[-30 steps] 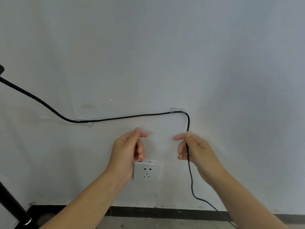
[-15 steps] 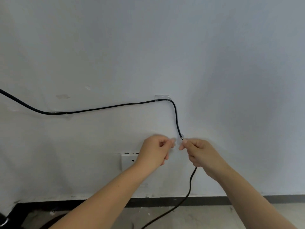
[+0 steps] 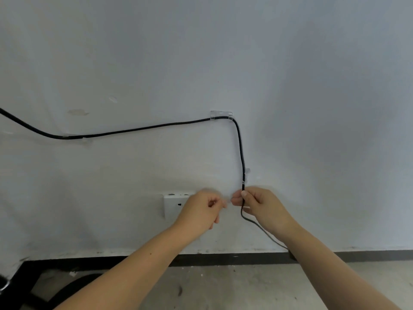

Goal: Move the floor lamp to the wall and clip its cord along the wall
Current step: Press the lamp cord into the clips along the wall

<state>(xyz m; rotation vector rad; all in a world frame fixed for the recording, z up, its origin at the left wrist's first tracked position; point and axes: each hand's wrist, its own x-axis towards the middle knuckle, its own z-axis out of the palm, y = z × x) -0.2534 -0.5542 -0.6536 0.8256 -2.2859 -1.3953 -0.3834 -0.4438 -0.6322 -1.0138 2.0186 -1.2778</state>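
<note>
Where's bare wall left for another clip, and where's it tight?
Free: the wall right of the vertical cord run, and the stretch under the horizontal run, between the left clip and corner clip. Crowded: beside the outlet, where left hand, right hand and the lowest clip bunch.

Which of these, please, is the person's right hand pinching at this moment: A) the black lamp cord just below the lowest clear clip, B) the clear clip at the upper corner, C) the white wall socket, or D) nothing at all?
A: the right hand pinches the black cord between thumb and fingers, just under the small clear clip; the corner clip sits well above and the wall socket lies to its left, partly behind the left hand.
</note>
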